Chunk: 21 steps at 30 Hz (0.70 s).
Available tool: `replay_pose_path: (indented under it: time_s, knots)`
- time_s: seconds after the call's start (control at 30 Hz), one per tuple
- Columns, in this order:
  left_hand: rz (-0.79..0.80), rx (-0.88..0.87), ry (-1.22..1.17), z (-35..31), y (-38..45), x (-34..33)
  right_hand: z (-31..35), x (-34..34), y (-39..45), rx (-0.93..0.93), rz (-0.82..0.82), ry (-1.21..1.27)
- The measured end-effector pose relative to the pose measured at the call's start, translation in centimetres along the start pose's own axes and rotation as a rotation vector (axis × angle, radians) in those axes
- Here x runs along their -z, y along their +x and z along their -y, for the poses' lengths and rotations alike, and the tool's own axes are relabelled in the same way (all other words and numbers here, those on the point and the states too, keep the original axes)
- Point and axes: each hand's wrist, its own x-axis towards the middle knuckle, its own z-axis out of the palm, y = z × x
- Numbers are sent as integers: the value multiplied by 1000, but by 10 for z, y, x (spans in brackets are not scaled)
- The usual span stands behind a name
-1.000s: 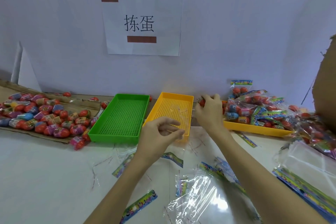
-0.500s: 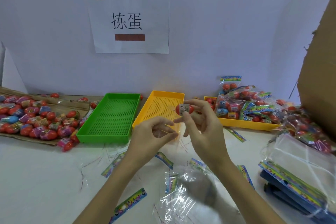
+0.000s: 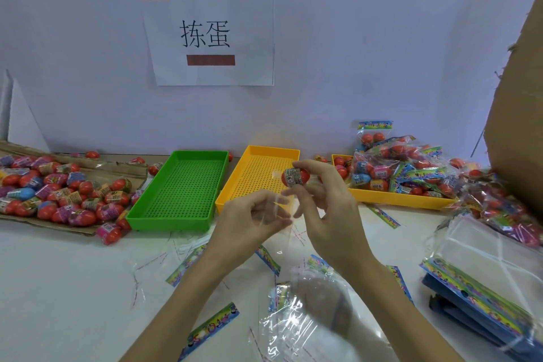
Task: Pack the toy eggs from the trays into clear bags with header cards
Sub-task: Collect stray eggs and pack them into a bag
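Note:
My right hand [image 3: 329, 209] pinches a red toy egg [image 3: 295, 176] with a paper band, held up over the near end of the empty yellow tray [image 3: 266, 153]. My left hand [image 3: 249, 220] pinches the top of a clear bag [image 3: 283, 214] just below and left of the egg; the film is hard to see. An empty green tray [image 3: 176, 216] lies left of it. Loose toy eggs [image 3: 58, 194] are piled on cardboard at far left. Another yellow tray [image 3: 396, 200] at right holds packed bags of eggs [image 3: 393, 164].
Header card strips [image 3: 210, 329] and clear bags [image 3: 296, 323] lie scattered on the white table near me. A stack of empty bags with header cards [image 3: 482, 282] sits at lower right. A cardboard box [image 3: 520, 126] stands at the right edge. A paper sign [image 3: 208, 35] hangs on the wall.
My right hand fetched a red egg from beside the right tray and brought it back to the left hand. The view shifted slightly.

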Motion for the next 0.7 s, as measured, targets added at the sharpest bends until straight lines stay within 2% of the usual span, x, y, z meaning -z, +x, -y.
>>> replay_pose_path:
  time_s: [0.2,0.33,0.7]
  knots:
    - [-7,-26,5,-2,0,-1,-3,1,-1,14,72,-56]
    - [-12,-27,10,-2,0,0,-5,2,0,48,52,-82]
    - [-21,-5,2,-2,0,1,-5,3,0,-22,84,-55]
